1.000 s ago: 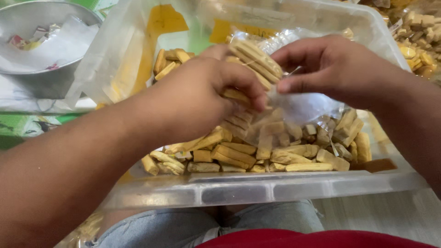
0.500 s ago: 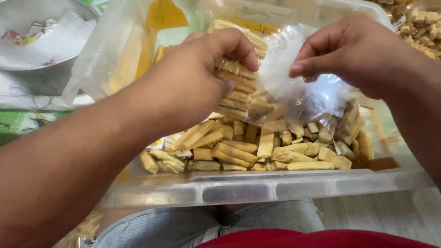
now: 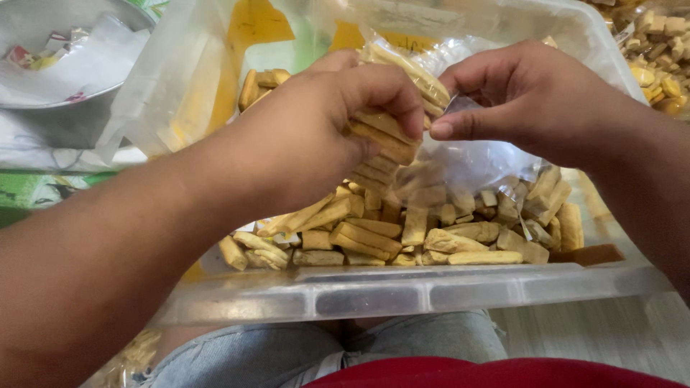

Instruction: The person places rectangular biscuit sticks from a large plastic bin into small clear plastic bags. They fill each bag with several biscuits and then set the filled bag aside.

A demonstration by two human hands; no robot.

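Head camera is looking down into a clear rectangular plastic tub (image 3: 402, 291) that is resting over the person's lap, its near rim running across the lower part of the view. A loose heap of pale yellow-brown stick-shaped snack pieces (image 3: 402, 237) is lying on the tub's floor. Above that heap, the left hand (image 3: 323, 136) is curling its fingers (image 3: 392, 97) closed around a bunch of those same sticks, stacked side by side and pressed against a thin transparent plastic bag (image 3: 467, 162). The right hand (image 3: 532, 100) is pinching the upper edge of that bag between thumb and forefinger, fingers drawn tight together, with the rest of the film sagging down to the heap below. Whether the gripped sticks are already inside the bag's mouth or just at it cannot be told. Both hands are hovering close together over the middle of the tub, nearly touching. At the upper left, outside the tub, a round grey metal bowl (image 3: 43, 115) is holding crumpled white paper and small coloured wrappers. At the upper right corner, more yellowish snack chunks (image 3: 661, 50) are sitting apart from the tub.
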